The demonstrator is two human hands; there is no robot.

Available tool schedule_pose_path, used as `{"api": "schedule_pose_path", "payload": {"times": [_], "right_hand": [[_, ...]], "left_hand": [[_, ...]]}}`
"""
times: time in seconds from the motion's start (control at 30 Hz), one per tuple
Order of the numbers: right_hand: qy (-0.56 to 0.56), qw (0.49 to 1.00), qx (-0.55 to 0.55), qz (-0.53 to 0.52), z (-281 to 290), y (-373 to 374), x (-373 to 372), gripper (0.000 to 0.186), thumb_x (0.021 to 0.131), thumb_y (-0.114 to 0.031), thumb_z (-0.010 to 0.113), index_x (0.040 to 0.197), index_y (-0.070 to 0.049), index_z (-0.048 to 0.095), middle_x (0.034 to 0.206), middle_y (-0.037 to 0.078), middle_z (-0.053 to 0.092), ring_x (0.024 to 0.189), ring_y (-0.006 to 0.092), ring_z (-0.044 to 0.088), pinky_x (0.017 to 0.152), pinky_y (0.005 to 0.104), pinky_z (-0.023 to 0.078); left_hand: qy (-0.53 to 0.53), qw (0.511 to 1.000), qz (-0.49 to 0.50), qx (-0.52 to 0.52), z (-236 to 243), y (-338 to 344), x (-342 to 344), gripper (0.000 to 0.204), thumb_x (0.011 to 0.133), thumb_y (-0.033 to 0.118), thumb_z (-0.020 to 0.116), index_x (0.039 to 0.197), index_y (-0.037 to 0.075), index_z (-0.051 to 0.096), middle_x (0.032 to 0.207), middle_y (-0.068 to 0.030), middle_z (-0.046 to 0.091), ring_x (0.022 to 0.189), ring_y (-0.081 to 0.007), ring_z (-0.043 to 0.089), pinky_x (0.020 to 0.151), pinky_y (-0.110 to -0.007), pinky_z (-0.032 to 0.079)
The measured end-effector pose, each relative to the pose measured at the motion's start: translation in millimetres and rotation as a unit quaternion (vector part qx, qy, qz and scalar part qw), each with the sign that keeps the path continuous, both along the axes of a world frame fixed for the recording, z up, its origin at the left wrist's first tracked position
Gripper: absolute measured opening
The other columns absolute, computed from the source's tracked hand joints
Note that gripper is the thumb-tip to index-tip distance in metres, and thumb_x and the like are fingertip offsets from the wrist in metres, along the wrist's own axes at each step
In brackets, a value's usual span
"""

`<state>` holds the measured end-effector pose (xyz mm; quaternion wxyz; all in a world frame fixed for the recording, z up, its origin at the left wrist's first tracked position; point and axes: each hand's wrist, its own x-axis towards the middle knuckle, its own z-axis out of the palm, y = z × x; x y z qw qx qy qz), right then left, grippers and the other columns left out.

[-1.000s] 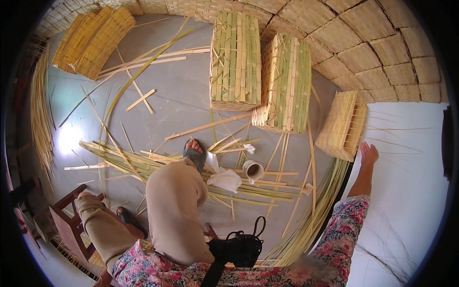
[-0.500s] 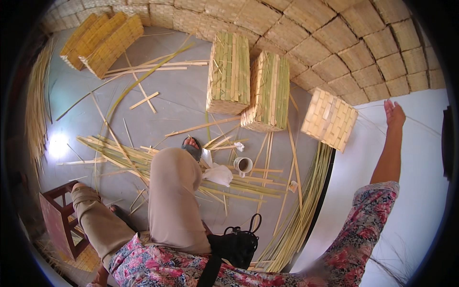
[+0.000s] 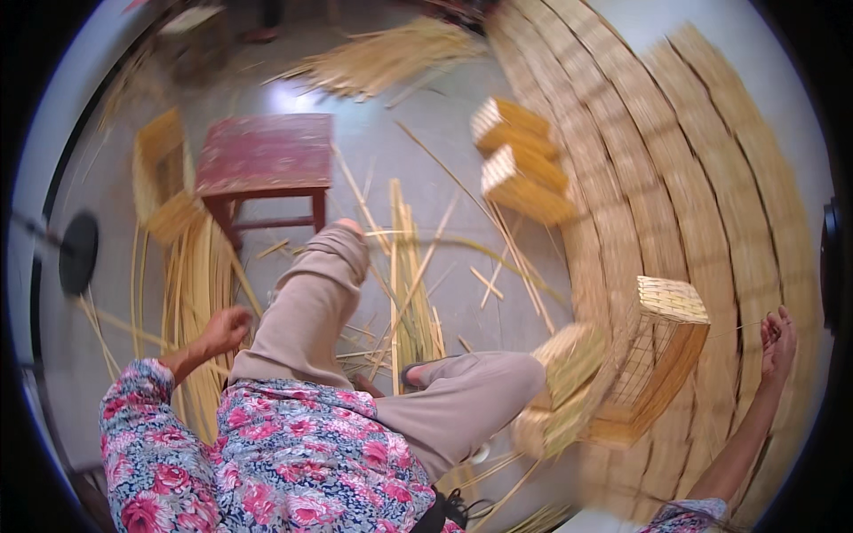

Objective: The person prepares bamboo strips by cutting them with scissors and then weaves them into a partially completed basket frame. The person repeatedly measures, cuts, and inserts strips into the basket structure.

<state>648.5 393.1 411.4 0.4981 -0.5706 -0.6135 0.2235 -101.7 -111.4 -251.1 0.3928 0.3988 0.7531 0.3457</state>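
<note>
My right hand (image 3: 777,345) is raised at the far right, its fingers bent together at the end of a thin strand (image 3: 736,328). That strand runs left toward a woven strip basket (image 3: 673,373) with a pale woven end and an open grid side. The basket stands apart from the hand. My left hand (image 3: 227,330) is curled into a loose fist beside my left thigh, with nothing visible in it. Beneath and beyond it lies a bundle of long yellowish strips (image 3: 200,284). Motion blur softens the picture.
A red wooden stool (image 3: 267,155) stands ahead on the left, beside a yellow woven basket (image 3: 164,169). Finished baskets (image 3: 524,169) stand by a wall of stacked woven pieces (image 3: 640,178). Loose strips (image 3: 406,284) and a strip pile (image 3: 391,58) lie on the floor. A round black base (image 3: 80,253) is far left.
The view has swung left, bringing the stool and strip pile further into sight. My left hand has come up into view. The right hand stays raised; its fingers are now more bent.
</note>
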Motion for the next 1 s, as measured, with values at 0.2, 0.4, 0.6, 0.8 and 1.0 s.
{"api": "schedule_pose_path", "payload": {"times": [0.2,0.4,0.6,0.8,1.0], "right_hand": [[-0.034,0.993,0.014,0.108,-19,48,-226,0.037,0.096,-0.011,0.054,0.132,-0.003,0.053,0.097,0.009,0.063,0.083,0.0144,0.063,0.076,0.0247,0.056],[-0.055,0.967,0.021,0.249,-77,87,-404,0.035,0.099,-0.014,0.050,0.132,-0.004,0.052,0.095,0.010,0.065,0.084,0.0170,0.065,0.076,0.0274,0.057],[-0.070,0.925,0.011,0.373,-121,38,-536,0.031,0.101,-0.010,0.042,0.128,0.004,0.050,0.094,0.016,0.066,0.080,0.0217,0.068,0.073,0.0303,0.060],[-0.073,0.868,-0.074,0.485,-150,3,-608,0.030,0.101,-0.009,0.042,0.127,0.002,0.052,0.092,0.015,0.067,0.080,0.0209,0.068,0.075,0.0310,0.060],[-0.178,0.795,-0.021,0.579,-158,-62,-684,0.027,0.101,-0.009,0.044,0.123,0.000,0.058,0.089,0.010,0.067,0.078,0.0175,0.068,0.074,0.0287,0.059]], "left_hand": [[-0.025,0.962,0.186,0.199,48,69,28,0.022,0.090,-0.002,0.055,0.111,0.000,0.061,0.084,-0.0034,0.063,0.078,-0.0102,0.060,0.072,-0.027,0.051],[-0.006,0.939,0.229,0.255,112,86,13,0.029,0.087,-0.007,0.054,0.114,0.001,0.061,0.094,-0.0064,0.062,0.086,-0.0151,0.061,0.081,-0.028,0.051],[0.065,0.923,0.243,0.290,131,76,4,0.039,0.083,-0.002,0.061,0.122,0.003,0.056,0.105,-0.0108,0.060,0.097,-0.0193,0.061,0.081,-0.030,0.052],[0.314,0.852,0.206,0.364,190,119,-23,0.066,0.082,0.010,0.069,0.141,0.001,0.041,0.136,-0.0206,0.050,0.129,-0.0375,0.047,0.110,-0.044,0.036],[0.429,0.780,0.132,0.437,236,196,-58,0.070,0.082,0.017,0.068,0.144,0.005,0.039,0.143,-0.0184,0.046,0.134,-0.0352,0.043,0.112,-0.044,0.033]]}}
